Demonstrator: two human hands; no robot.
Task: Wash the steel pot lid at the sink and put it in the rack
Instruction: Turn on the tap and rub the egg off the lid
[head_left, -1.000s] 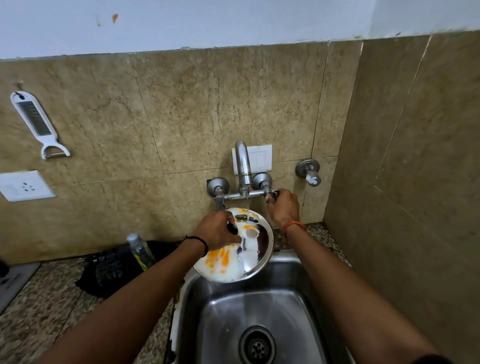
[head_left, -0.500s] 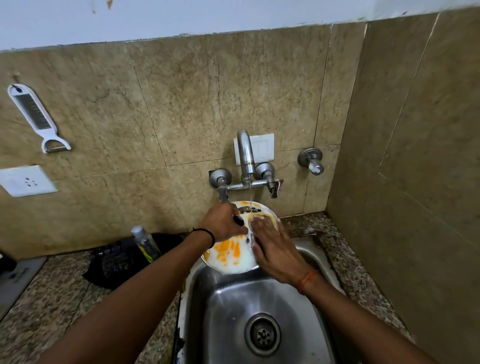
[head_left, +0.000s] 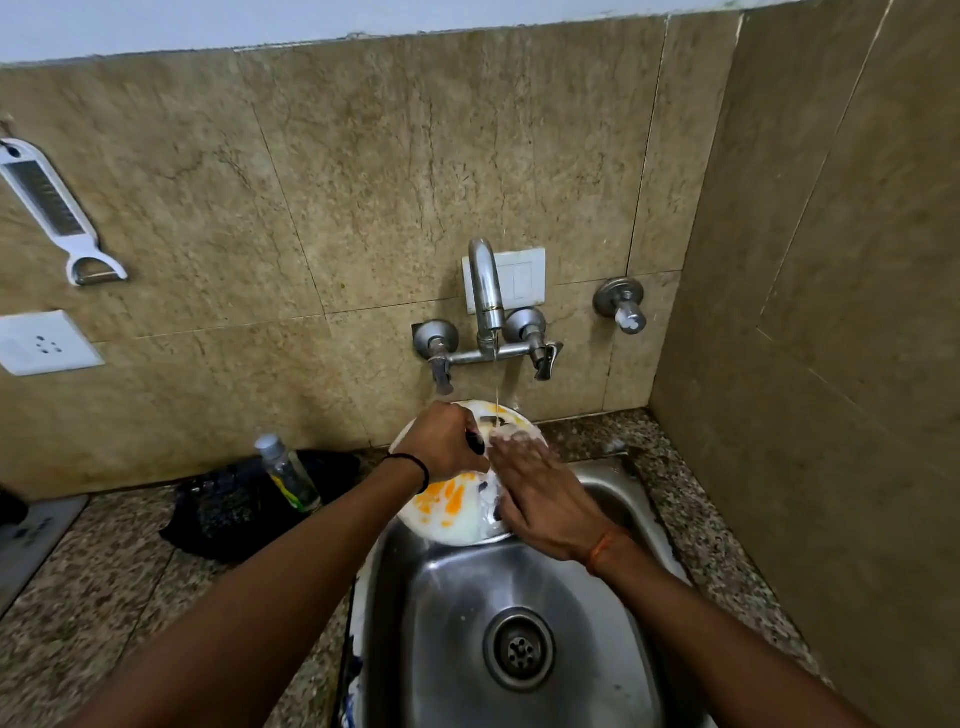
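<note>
Head cam, my own view. Both of my forearms are bare from the bottom edge of the frame up to the wrists; no sleeve shows on either arm, no gloves, no rings that I can make out.

My left hand (head_left: 441, 441): a thin black band (head_left: 415, 470) circles the wrist, lying at about 7 o'clock from the knuckles. It looks like a plain cord or thread; no clasp or bead can be made out.

My right hand (head_left: 540, 499): a thin orange thread (head_left: 602, 548) is tied round the wrist, at about 5 o'clock from the hand. Its knot cannot be seen.
</note>
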